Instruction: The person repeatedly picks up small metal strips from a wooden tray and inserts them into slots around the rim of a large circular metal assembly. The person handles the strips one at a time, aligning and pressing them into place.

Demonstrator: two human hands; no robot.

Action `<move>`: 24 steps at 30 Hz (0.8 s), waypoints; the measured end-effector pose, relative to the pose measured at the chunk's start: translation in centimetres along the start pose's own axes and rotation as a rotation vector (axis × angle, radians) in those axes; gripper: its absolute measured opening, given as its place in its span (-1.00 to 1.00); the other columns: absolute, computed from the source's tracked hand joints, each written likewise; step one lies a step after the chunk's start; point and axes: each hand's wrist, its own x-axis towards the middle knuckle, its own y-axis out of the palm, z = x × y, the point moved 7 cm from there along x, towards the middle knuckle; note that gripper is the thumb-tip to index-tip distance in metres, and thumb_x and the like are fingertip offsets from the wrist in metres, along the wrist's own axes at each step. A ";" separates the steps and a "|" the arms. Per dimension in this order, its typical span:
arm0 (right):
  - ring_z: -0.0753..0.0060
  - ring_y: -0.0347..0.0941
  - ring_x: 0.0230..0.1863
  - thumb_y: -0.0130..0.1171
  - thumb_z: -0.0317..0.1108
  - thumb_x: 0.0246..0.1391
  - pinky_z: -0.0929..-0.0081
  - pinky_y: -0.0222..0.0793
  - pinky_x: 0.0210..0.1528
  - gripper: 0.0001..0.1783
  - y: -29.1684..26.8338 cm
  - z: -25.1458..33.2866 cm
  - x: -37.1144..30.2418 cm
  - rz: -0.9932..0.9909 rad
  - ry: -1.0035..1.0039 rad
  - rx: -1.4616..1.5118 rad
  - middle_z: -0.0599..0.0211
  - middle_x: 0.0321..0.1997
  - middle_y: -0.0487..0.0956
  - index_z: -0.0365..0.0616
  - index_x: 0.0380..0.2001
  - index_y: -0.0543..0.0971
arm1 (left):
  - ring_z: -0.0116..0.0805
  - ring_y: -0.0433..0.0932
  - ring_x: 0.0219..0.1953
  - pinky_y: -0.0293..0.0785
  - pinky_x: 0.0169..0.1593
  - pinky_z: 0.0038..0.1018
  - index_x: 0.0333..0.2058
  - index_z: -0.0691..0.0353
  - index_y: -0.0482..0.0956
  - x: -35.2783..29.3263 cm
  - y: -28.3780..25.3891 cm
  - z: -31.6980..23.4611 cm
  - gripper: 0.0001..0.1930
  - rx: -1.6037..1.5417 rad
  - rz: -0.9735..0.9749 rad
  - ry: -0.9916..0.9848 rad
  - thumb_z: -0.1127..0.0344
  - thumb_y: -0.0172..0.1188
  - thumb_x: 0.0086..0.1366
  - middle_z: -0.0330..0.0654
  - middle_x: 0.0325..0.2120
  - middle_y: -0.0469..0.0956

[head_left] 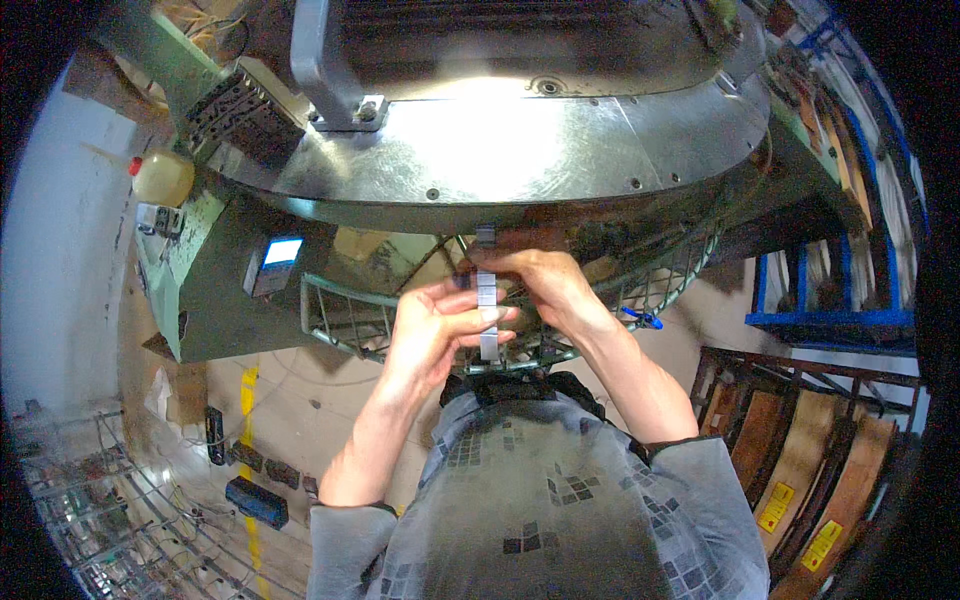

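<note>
In front of my body, a narrow row of small, flat silvery metal pieces [488, 347] runs away from me toward the machine's rim. My left hand [425, 325] is closed round the row from the left, its thumb lying across the pieces. From the right, my right hand [548, 282] reaches over the far part of the row with bent fingers closed on it. Those fingertips are blurred and partly cover the pieces. Beyond both hands is the bright curved metal rim [590, 150] of a large round machine.
A green wire basket guard [350, 315] curves beneath my hands. To the left are a green cabinet [225, 270] with a small lit display [283, 251] and a red-capped jug [162, 178]. Blue racking [835, 325] and a rack of wooden boards [800, 440] stand right.
</note>
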 end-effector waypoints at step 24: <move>0.56 0.59 -0.29 0.36 -0.30 0.11 0.56 0.54 -0.18 -0.65 -1.2 0.7 -5.9 -0.100 -0.286 -0.246 0.28 -0.23 0.70 -0.36 -0.13 0.65 | -0.08 0.72 -0.19 0.72 -0.16 -0.27 0.11 0.41 0.44 -1.8 -0.2 2.5 -0.51 0.067 0.294 -0.189 0.67 0.28 0.19 0.08 -0.12 0.66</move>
